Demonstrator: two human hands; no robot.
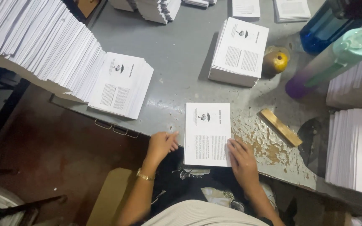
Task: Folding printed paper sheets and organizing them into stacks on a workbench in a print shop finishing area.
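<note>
Printed booklet point(207, 134) lies flat at the near edge of the grey tabletop point(177, 62), between both hands. Left hand point(161, 145) rests w/ fingers loosely curled just beside its left edge, gripping nothing; right hand point(241, 161) lays flat fingers on its lower right corner. Judging by done stacks point(239, 52), work looks midway; wooden block point(280, 127) lies nearby, untouched.

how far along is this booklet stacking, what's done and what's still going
Done, by the look of it: a neat pile of white printed booklets on the grey metal table, and a long slanting row of them at the left. In hand: one white booklet at the table's near edge, the right hand on its lower right corner, the left hand just beside it. How much is left cannot be told.
</note>
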